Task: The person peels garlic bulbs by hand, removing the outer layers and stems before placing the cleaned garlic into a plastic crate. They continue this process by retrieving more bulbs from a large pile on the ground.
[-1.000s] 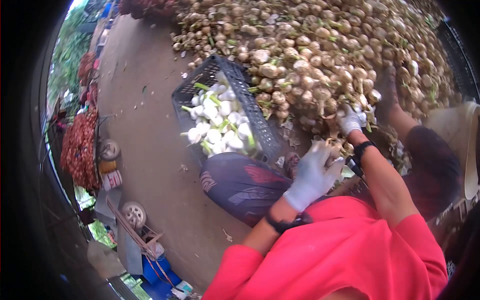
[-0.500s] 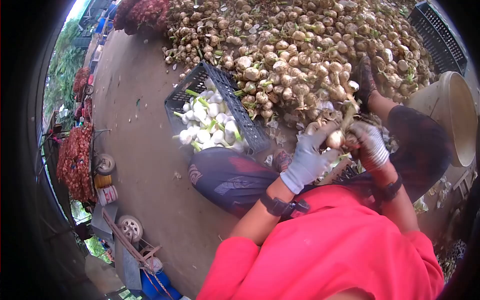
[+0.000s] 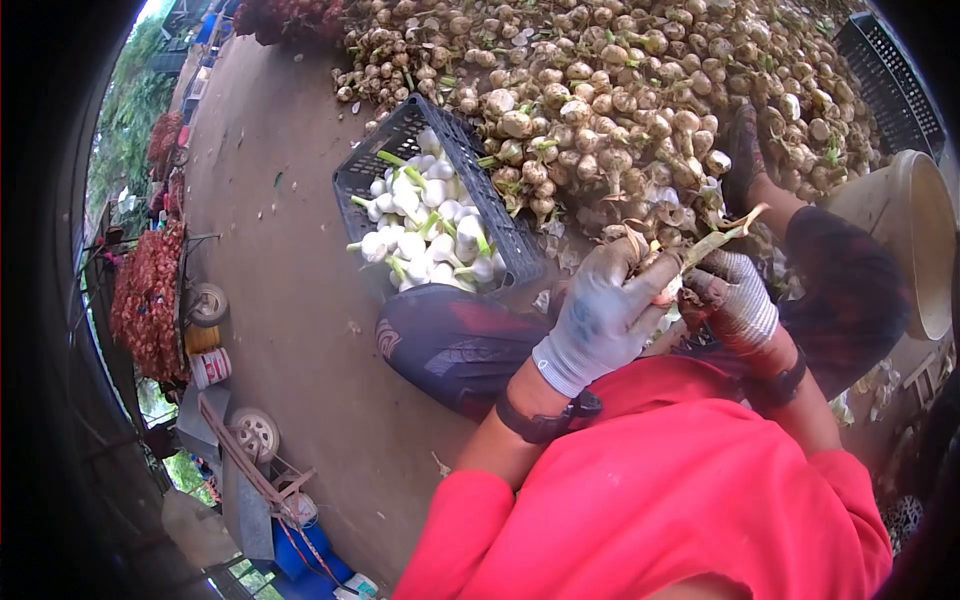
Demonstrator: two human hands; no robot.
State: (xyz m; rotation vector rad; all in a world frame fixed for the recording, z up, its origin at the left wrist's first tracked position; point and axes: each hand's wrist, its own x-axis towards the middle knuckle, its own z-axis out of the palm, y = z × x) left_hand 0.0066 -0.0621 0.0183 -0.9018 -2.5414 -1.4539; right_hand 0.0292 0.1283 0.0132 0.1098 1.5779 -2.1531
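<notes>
Black crate (image 3: 492, 200): my landmark, on the floor (image 3: 290, 200), loaded with white, cleaned garlic heads (image 3: 440, 225).
Garlic bulb (image 3: 667, 292): in my hands, right of the black crate and nearer to me; its stalk (image 3: 718, 240) slants up and away from the crate, with a dry, frayed tip.
Left hand (image 3: 605, 315): gloved, on the crate's side of the bulb; fingers and thumb are bent around it, pinching it between them.
Right hand (image 3: 740, 300): gloved and dirt-stained, on the bulb's side away from the crate, below the stalk; fingers curled, but I cannot tell whether they pinch the bulb, a tool or nothing.
Handling: I judge the bulb light and firm, its outer skin dry, loose and apt to slide under the glove; the stalk looks stiff enough to steer by, though its tip would likely tear.
Best hold: around the bulb's round middle, or low on the stalk where it is thickest.
Garlic pile (image 3: 600, 100): unpeeled, beyond and to the right of the crate.
Hidden: most of the bulb, behind my left fingers; my right palm; the crate's near end, behind my left knee (image 3: 450, 340).
Cut off: the pile's far edge, above the crate, leaves the view.
</notes>
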